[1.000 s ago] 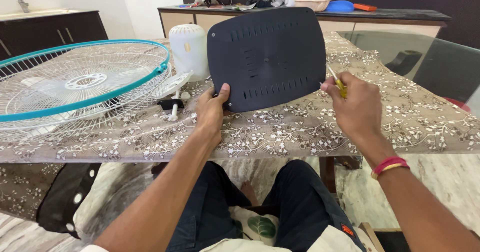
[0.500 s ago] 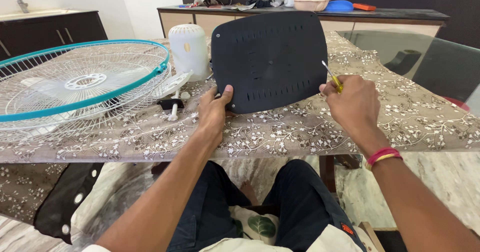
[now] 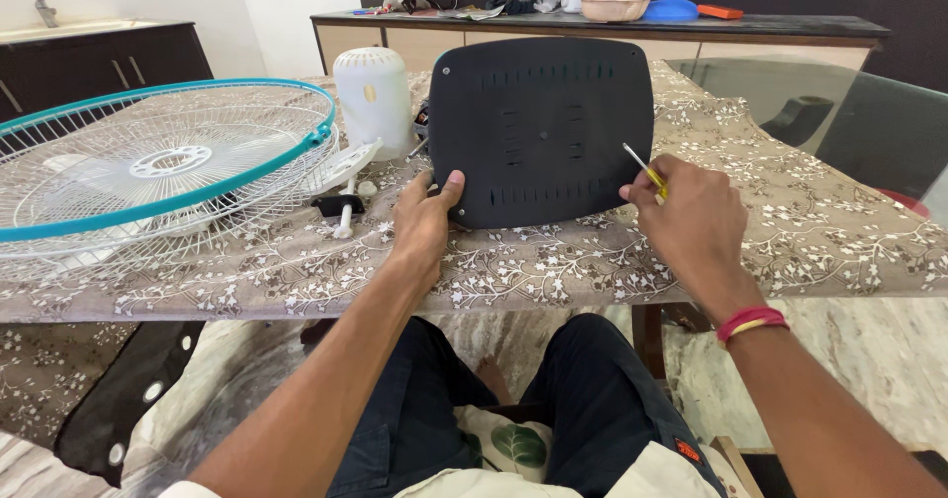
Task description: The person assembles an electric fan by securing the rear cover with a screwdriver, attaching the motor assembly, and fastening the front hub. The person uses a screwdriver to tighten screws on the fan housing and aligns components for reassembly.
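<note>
Dark grey slotted plastic panel [image 3: 541, 131]: shifted right, lower in frame | right hand [image 3: 691, 224] with yellow-handled screwdriver [image 3: 644, 170]: moved left, tip now over panel's right edge

Both forearms are bare, no sleeves being seen. The right hand [image 3: 691, 224] is followed at 5 o'clock by a wrist banded in red and yellow thread. The left hand [image 3: 423, 224] is unadorned. Dark navy trousers are worn, a small orange tag being stitched at the right pocket.
</note>
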